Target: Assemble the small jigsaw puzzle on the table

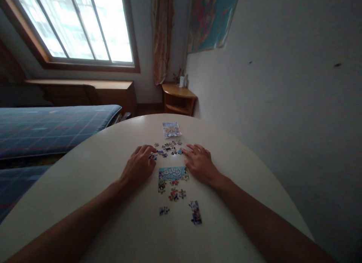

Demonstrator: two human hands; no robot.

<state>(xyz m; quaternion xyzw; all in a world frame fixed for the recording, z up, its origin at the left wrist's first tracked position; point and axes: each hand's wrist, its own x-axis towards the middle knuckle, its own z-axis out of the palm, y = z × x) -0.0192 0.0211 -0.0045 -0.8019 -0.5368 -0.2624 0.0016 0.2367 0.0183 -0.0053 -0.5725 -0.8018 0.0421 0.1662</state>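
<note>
Loose jigsaw pieces [169, 146] lie in a scattered group between my two hands on the white table. My left hand [139, 163] rests at the group's left side, its fingers bent a little and their tips at the nearest pieces; nothing shows in its grasp. On the right side, my right hand [200, 163] lies with fingers spread, the index fingertip at a blue piece [180, 151]. Closer to me is a partly joined puzzle [173, 173] with a light blue lettered top strip. Below it sit a joined red cluster [174, 194], a small joined bit [164, 210] and a joined strip [195, 212].
A printed picture sheet [171, 129] lies beyond the pieces on the round table [113, 146]. To the left is a bed with a blue plaid mattress [56, 127]. A wooden corner shelf [179, 91] stands behind the table, and a white wall [271, 97] runs along the right.
</note>
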